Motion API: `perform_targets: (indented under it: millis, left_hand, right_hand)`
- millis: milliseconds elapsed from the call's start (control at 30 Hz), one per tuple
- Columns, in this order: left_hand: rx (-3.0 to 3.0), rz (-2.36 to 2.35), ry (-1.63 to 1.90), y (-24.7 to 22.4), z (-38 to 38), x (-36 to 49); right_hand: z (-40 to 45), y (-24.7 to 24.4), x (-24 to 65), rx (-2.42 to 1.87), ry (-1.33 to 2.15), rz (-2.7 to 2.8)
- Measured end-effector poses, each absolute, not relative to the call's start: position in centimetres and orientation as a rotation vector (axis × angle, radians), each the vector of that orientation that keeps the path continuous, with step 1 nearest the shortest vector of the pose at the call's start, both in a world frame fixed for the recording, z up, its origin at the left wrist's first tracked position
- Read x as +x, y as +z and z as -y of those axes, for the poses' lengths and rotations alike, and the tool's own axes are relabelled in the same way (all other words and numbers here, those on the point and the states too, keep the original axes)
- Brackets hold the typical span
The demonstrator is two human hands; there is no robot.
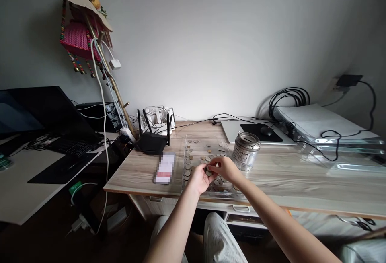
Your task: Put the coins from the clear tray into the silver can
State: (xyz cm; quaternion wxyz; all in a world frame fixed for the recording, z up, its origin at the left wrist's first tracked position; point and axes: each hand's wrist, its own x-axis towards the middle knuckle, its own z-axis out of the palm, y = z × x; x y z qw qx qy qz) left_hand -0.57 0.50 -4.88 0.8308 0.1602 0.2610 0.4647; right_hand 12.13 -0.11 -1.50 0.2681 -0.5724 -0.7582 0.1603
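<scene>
A clear shallow tray [184, 150] lies on the wooden desk [301, 186] with several coins [208, 147] spread over it. My left hand [199, 178] and my right hand [224, 168] meet above the tray's near half, fingertips pinched together on a coin [208, 172]. Which hand bears the coin is hard to tell; both touch it. A silver tin can [245, 150] with a slotted lid stands just right of the tray, close to my right hand.
A black router [152, 142] and a blurred small packet [165, 168] sit left of the tray. Behind are a mouse [266, 130] on a black pad, a grey laptop, coiled cables and a white stack. A dark laptop [45, 118] is on the left table.
</scene>
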Motion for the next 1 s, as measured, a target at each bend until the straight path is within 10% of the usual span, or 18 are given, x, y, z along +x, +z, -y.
perform_targets:
  millis: [500,800,1000]
  left_hand:
    - [0.418,-0.552,0.965,-4.8,-0.1,-1.1]
    - [0.389,-0.526,0.982,-4.6,-0.1,-1.1]
    - [0.361,-0.538,0.978,-4.7,-0.4,-0.8]
  right_hand:
    - [-2.4,8.5,23.2,-2.053,-0.134,1.601]
    - [-0.7,6.7,19.9,-1.809,-0.413,1.739]
    - [2.4,1.0,12.2,-1.529,0.119,2.167]
